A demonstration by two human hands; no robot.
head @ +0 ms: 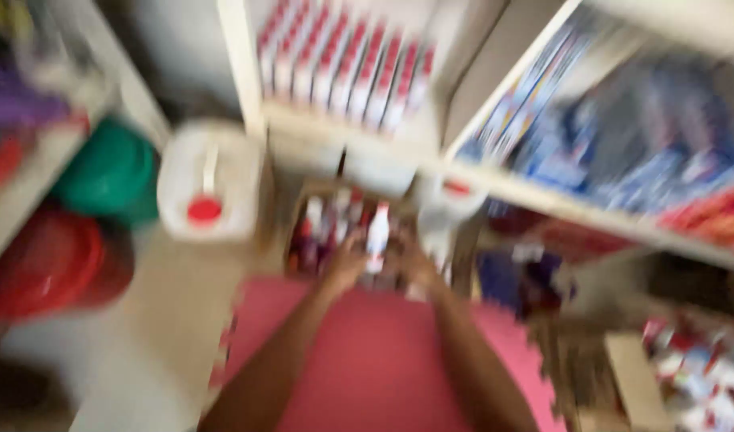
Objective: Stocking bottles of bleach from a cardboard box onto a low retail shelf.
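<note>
The whole view is blurred by motion, so fine detail is lost. Both arms reach forward over a pink mat (375, 360) on the floor toward an open cardboard box (303, 232) that sits at the foot of a white shelf unit (343, 132). The left hand (344, 264) and the right hand (411, 258) meet at a small white bottle with a red top (377, 232), which stands upright between them just above the box's near edge; the fingers look curled about it, but the blur makes it impossible to tell which hand truly grips it or how tightly. More small bottles (323, 224) of the same red and white fill the box behind it. To the left of the box stands a large white jug with a red cap (207, 184), and left of that a green tub (107, 172) rests above stacked red basins (51, 264) under another shelf. On the white shelf above the box, a row of red and white cartons (343, 60) stands side by side. To the right, a slanting shelf carries blue packets (615, 136), and near the lower right corner lies another cardboard box of mixed packets (687, 376).
</note>
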